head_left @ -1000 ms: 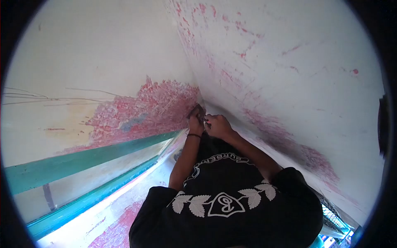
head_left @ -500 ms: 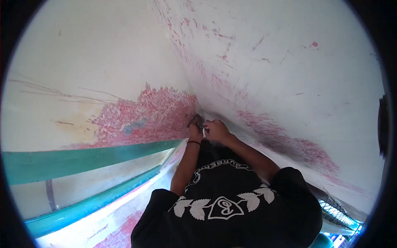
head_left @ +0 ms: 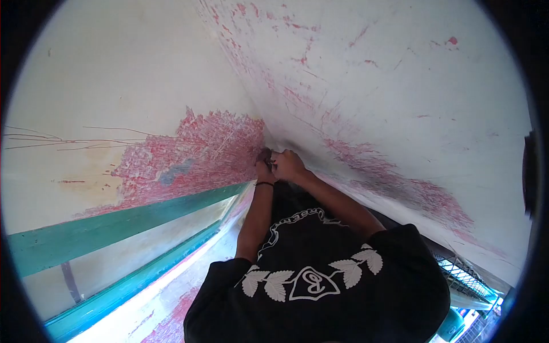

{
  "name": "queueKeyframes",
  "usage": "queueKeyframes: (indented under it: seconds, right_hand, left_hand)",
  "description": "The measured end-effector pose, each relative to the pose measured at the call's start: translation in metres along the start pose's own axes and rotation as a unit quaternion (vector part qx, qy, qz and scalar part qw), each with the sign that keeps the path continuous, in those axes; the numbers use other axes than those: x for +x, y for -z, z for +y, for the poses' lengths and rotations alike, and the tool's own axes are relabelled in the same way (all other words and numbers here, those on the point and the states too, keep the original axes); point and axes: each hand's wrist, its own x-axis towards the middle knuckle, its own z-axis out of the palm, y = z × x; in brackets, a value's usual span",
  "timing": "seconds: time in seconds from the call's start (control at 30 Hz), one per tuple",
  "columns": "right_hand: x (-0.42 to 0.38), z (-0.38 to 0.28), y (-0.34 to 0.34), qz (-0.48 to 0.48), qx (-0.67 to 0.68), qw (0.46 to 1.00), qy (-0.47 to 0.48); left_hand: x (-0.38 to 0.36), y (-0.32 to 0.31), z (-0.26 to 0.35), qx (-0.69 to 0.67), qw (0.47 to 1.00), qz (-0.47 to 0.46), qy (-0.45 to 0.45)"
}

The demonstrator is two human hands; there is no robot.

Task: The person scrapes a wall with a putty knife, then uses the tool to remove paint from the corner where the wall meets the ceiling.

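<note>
Both hands are close together at the corner where two white walls meet. My left hand, with a dark band at its wrist, is closed around a small dark object whose kind I cannot make out. Just right of it, my right hand has its fingers curled in against the left hand and the object. What the right fingers grip is too small to tell. Beside the left hand, the left wall has a large scratched patch of pink paint.
A green ledge runs along the lower left, with a teal rail below it. More pink scratches mark the right wall. A metal rack and a green rounded object appear at the lower right.
The view has tilted slightly, shifting the walls and ledge. Both hands stay at the corner, now drawn closer together; the small white strip between them no longer shows.
</note>
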Motion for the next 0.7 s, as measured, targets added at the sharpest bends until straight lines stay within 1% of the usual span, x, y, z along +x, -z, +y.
queueKeyframes:
  seconds: [0.07,0.1,0.17,0.2,0.27,0.37,0.43,0.47,0.57,0.67,0.7]
  right_hand:
    - [0.004,0.013,-0.006,-0.001,0.012,1.0,0.027]
    - [0.004,0.014,0.001,0.02,0.026,0.999,0.029]
    - [-0.023,0.001,0.012,0.045,0.068,0.996,0.023]
    - [-0.023,-0.006,0.013,0.042,0.058,0.997,0.014]
    - [-0.019,-0.009,0.017,0.036,0.029,0.999,0.0]
    - [-0.008,0.018,-0.006,0.029,0.016,0.999,0.004]
    - [-0.008,0.01,0.016,0.022,0.039,0.999,0.005]
    - [-0.011,0.001,0.019,0.014,0.058,0.998,0.003]
    - [-0.002,0.0,0.006,0.002,0.042,0.999,-0.008]
    - [0.008,0.019,-0.018,0.002,0.008,1.0,0.006]
    - [0.007,0.017,-0.008,0.017,0.023,1.0,-0.006]
  left_hand:
    - [0.001,0.001,0.002,-0.122,0.991,-0.023,0.057]
    - [0.016,0.004,0.0,-0.104,0.993,-0.032,0.037]
    - [0.026,0.032,-0.014,-0.064,0.998,-0.028,0.006]
    - [0.016,0.022,-0.007,-0.064,0.998,0.003,0.021]
    - [-0.005,-0.022,0.015,-0.069,0.995,0.058,0.046]
    - [0.025,0.029,-0.017,-0.042,0.998,-0.032,0.03]
    - [0.009,-0.013,0.005,-0.059,0.998,0.009,0.037]
    - [-0.003,-0.023,0.016,-0.063,0.996,0.037,0.044]
    - [0.028,0.036,-0.008,-0.083,0.985,-0.144,0.04]
    - [0.01,0.014,0.004,-0.124,0.983,-0.052,0.124]
    - [0.015,0.007,0.006,-0.115,0.985,-0.064,0.108]
